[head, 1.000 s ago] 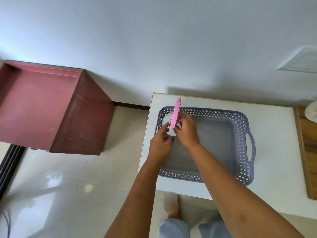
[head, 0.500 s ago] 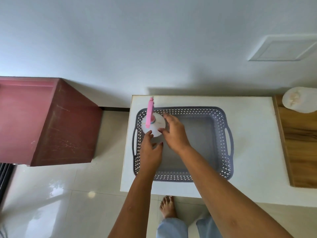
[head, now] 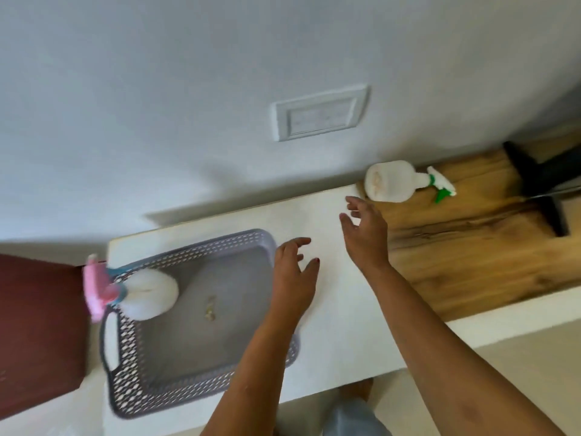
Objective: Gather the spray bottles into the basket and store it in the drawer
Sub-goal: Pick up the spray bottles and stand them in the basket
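Pink-trigger spray bottle (head: 152,292) lies on its side in the grey basket (head: 125,354), far-left corner, trigger head hanging over the rim. A small pale scrap sits on the basket floor, too blurred to name; nothing else is inside. Green-trigger spray bottle (head: 388,182) lies on its side on the wooden surface (head: 471,262) by the wall, outside the basket. Step in hand, by my reading: fetching this second bottle. Right hand (head: 366,236) just short of its base, fingers (head: 354,202) spread wide, holding nothing. Left hand (head: 294,278) over the basket's right edge, loose, empty. Next move likely calls for a wrap round the bottle's body, then a carry across the white surface (head: 333,325) to the basket.
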Demonstrator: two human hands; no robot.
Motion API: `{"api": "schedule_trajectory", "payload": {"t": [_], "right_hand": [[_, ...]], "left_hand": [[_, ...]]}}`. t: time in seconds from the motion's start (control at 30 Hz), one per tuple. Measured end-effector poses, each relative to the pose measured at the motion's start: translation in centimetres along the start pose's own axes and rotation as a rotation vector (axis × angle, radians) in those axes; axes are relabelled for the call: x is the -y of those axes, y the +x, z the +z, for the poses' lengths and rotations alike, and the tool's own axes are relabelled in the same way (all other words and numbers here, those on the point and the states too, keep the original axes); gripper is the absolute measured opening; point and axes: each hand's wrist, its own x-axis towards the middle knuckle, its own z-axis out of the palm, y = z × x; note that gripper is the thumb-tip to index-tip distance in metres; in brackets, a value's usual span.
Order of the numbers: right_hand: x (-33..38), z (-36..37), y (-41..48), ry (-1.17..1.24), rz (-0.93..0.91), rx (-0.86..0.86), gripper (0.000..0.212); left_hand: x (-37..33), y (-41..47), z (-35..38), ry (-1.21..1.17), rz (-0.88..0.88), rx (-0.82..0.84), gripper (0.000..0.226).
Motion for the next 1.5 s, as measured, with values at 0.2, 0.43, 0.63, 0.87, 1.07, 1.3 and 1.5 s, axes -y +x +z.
{"api": "schedule_trajectory", "payload": {"t": [0.2,0.43,0.63,0.87,1.07,1.3,1.5], "right_hand": [[-5.5,-7.2,6.8,0.080,0.308,-0.117,0.033],[-9.2,-8.1,10.0,0.304,0.599,0.041,0.049],[-10.0,-7.4,11.7,0.630,0.746,0.101,0.052],[-9.7,-7.2,12.0,0.907,0.850,0.119,0.061],[-8.5,-6.9,8.3,0.810,0.745,0.068,0.068],[-2.1,-5.3,0.2,0.559,0.360,0.181,0.063],[4.9,0.5,-9.1,0.302,0.000,0.364,0.080]], "left_hand": [[-6.2,5.5,7.5,0.198,0.177,0.090,0.040],[-8.4,11.9,14.2,0.584,0.297,0.176,0.076],[-8.4,14.7,15.8,0.570,0.322,0.115,0.091],[-7.7,13.0,17.3,0.394,0.335,-0.019,0.067],[-5.9,7.2,14.5,0.138,0.208,-0.009,0.060],[-3.8,0.7,5.0,-0.056,0.058,-0.027,0.044],[-0.2,-7.1,-7.4,-0.158,0.085,-0.059,0.048]]}}
